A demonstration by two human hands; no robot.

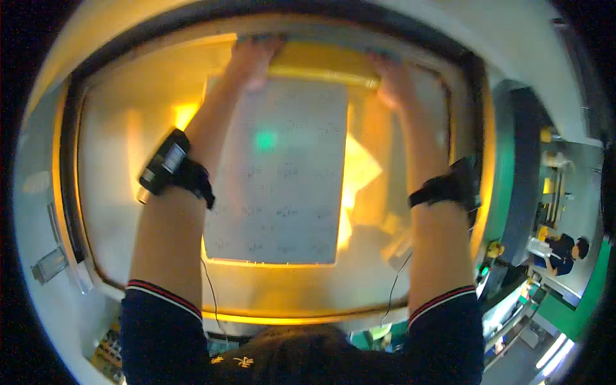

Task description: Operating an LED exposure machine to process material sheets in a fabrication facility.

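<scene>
Both my arms reach forward over a large framed panel (122,212) lit in yellow. At its far side lies a long yellow bar (324,64) running left to right. My left hand (252,63) is closed on the bar's left end. My right hand (391,80) grips its right end. The fingertips of both hands are blurred and partly hidden behind the bar's far edge. Below the bar, a pale grey sheet (276,167) with rows of small dark marks shows in the middle of the panel, a green light spot on it.
A dark frame with a yellow edge (61,186) surrounds the panel. Dark devices (165,163) are strapped to both wrists, and thin cables (210,289) hang beside my arms. Off to the right, another person (564,253) stands near shelves and equipment.
</scene>
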